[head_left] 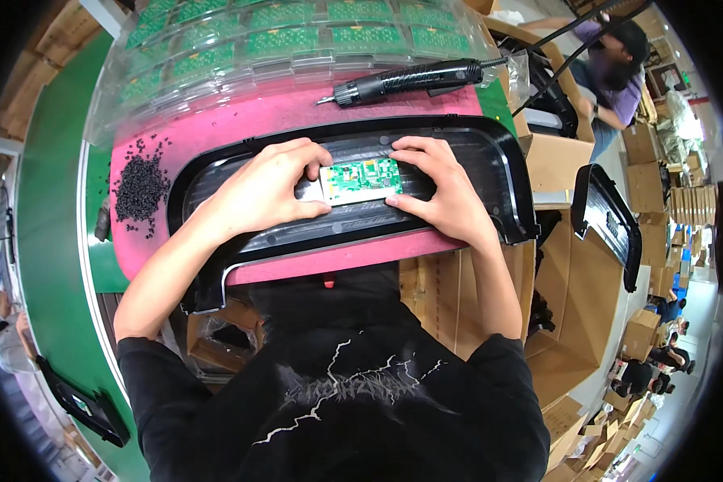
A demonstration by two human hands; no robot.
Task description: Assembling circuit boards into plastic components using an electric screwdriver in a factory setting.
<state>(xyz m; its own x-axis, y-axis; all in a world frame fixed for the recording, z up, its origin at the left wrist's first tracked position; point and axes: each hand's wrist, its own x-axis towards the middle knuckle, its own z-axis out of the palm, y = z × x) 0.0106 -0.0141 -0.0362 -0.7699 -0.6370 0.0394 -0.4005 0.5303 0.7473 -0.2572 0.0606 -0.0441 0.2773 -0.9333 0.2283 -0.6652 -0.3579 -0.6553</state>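
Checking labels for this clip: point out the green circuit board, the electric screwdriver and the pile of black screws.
green circuit board (pixel 363 178), head view, board's middle.
electric screwdriver (pixel 414 80), head view, black grip.
pile of black screws (pixel 139 189), head view, heap's middle.

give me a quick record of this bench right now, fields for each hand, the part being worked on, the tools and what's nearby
left hand: fingers on the left end of the green circuit board
right hand: pressing the board's right end
workpiece: black plastic frame on a pink mat, board seated in its middle
tool: black electric screwdriver, lying on the mat, untouched
nearby: pile of small black screws at left; clear trays of green boards behind
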